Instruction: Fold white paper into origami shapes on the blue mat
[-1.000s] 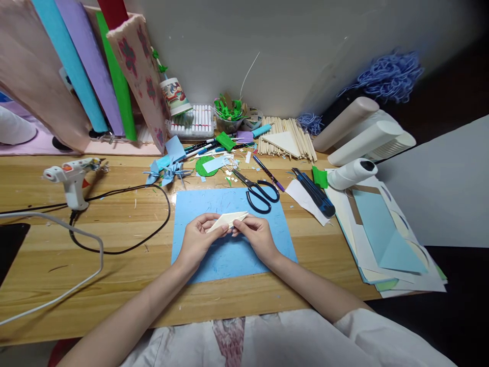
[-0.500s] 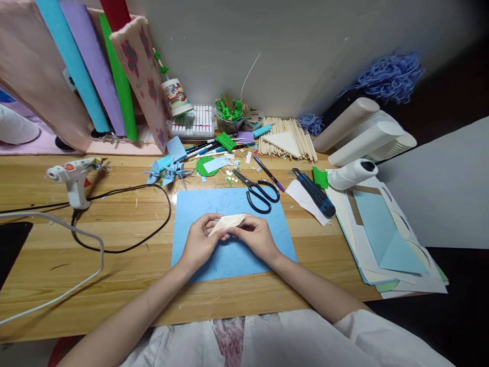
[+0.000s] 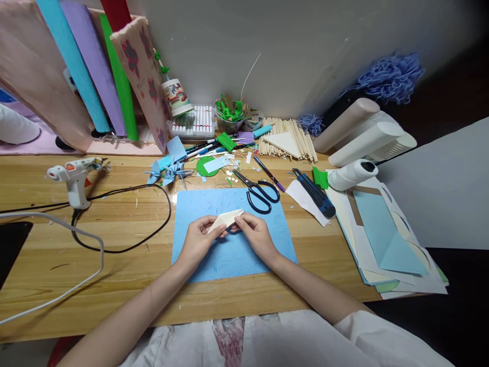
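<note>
A folded piece of cream paper (image 3: 224,219), long and pointed, is held between both hands above the blue sheet (image 3: 229,265). My left hand (image 3: 199,237) pinches its left part, thumb on top and fingers behind. At the right end, my right hand (image 3: 256,233) grips the paper between thumb and fingers. Some fingertips are hidden behind the paper. Just beyond the right hand lie scissors (image 3: 263,196) with black handles, partly on the blue sheet.
Folded blue paper cranes (image 3: 175,172), paper scraps and several pens lie behind the sheet. A glue gun (image 3: 76,178) with a looped black cord stands left. To the right are a utility knife (image 3: 314,193), a white bottle (image 3: 353,174) and stacked papers (image 3: 385,229).
My right thumb and fingers have shifted toward the paper's right tip, and more of its face shows. The paper is tilted a little more. The left hand has barely moved.
</note>
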`<control>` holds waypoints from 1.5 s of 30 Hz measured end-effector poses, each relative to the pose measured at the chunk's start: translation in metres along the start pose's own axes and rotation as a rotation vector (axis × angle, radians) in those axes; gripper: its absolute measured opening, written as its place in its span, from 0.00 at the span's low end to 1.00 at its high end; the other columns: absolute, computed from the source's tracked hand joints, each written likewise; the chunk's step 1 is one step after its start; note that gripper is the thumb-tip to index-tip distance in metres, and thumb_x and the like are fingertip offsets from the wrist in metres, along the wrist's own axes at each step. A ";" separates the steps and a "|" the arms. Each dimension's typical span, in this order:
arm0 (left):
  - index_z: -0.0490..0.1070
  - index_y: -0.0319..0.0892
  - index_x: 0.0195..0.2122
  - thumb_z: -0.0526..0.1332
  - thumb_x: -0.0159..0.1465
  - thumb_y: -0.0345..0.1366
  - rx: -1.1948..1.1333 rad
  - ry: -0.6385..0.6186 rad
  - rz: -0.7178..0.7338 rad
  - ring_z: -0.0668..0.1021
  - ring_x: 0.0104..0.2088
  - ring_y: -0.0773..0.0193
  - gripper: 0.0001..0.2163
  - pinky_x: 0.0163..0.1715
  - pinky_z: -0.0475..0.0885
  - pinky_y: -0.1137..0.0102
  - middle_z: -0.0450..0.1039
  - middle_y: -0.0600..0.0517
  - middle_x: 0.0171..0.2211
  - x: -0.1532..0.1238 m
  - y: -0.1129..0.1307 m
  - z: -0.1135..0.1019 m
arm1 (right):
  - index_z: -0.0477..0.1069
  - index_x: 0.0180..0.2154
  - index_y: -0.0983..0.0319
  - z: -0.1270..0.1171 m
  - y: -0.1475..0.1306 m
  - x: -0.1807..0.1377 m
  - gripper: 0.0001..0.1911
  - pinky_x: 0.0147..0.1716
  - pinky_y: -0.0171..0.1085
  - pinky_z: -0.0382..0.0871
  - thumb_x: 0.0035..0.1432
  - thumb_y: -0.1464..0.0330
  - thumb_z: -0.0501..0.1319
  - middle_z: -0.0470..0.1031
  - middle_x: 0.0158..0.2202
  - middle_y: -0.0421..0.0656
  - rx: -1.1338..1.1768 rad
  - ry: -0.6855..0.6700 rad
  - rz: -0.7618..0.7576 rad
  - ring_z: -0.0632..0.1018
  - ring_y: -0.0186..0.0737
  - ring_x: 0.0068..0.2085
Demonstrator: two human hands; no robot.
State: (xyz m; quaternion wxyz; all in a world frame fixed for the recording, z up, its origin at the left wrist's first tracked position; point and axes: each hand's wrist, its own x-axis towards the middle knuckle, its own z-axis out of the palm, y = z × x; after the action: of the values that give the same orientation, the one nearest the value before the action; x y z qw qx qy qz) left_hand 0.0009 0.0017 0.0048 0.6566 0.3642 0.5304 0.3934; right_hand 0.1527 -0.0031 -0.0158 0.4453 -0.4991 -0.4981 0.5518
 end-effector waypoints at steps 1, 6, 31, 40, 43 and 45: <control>0.73 0.36 0.28 0.67 0.47 0.38 0.011 -0.003 0.005 0.74 0.24 0.66 0.11 0.27 0.69 0.73 0.73 0.51 0.23 0.000 0.000 -0.001 | 0.71 0.38 0.60 0.000 -0.001 0.000 0.11 0.33 0.35 0.70 0.55 0.63 0.57 0.72 0.35 0.43 -0.028 0.047 -0.038 0.73 0.36 0.34; 0.74 0.36 0.29 0.64 0.50 0.39 0.140 -0.071 0.035 0.73 0.24 0.66 0.10 0.27 0.67 0.74 0.72 0.52 0.21 0.000 -0.004 -0.003 | 0.69 0.45 0.54 -0.005 -0.010 -0.002 0.16 0.46 0.42 0.66 0.53 0.69 0.60 0.67 0.48 0.44 -0.366 0.070 -0.364 0.70 0.40 0.46; 0.73 0.39 0.28 0.57 0.57 0.40 0.355 -0.109 0.170 0.71 0.26 0.65 0.10 0.27 0.65 0.75 0.71 0.52 0.23 -0.006 -0.005 0.001 | 0.69 0.32 0.61 -0.013 -0.011 0.006 0.01 0.42 0.39 0.63 0.54 0.72 0.59 0.72 0.34 0.43 -0.483 -0.190 -0.376 0.71 0.38 0.39; 0.73 0.38 0.31 0.57 0.58 0.41 0.404 -0.129 0.182 0.72 0.27 0.64 0.11 0.27 0.65 0.75 0.72 0.51 0.26 -0.003 -0.006 -0.003 | 0.68 0.35 0.60 -0.012 -0.008 0.004 0.03 0.42 0.40 0.63 0.56 0.71 0.58 0.71 0.34 0.43 -0.515 -0.127 -0.422 0.70 0.39 0.39; 0.73 0.37 0.32 0.56 0.58 0.41 0.446 -0.128 0.183 0.72 0.28 0.65 0.12 0.27 0.65 0.75 0.72 0.51 0.27 -0.003 -0.009 -0.004 | 0.68 0.35 0.60 -0.011 -0.007 0.004 0.03 0.41 0.40 0.64 0.56 0.71 0.58 0.72 0.34 0.42 -0.520 -0.116 -0.429 0.71 0.39 0.39; 0.72 0.37 0.32 0.55 0.59 0.40 0.473 -0.124 0.187 0.72 0.28 0.65 0.12 0.27 0.65 0.74 0.72 0.50 0.28 -0.003 -0.009 -0.004 | 0.68 0.35 0.60 -0.011 -0.007 0.004 0.03 0.40 0.40 0.65 0.56 0.71 0.58 0.72 0.33 0.42 -0.523 -0.105 -0.432 0.71 0.39 0.38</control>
State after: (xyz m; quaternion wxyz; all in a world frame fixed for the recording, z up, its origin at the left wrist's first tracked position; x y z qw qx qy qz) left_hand -0.0020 -0.0044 -0.0033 0.5452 0.5787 0.5303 0.2944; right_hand 0.1629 0.0025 -0.0094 0.3826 -0.4504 -0.7391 0.3233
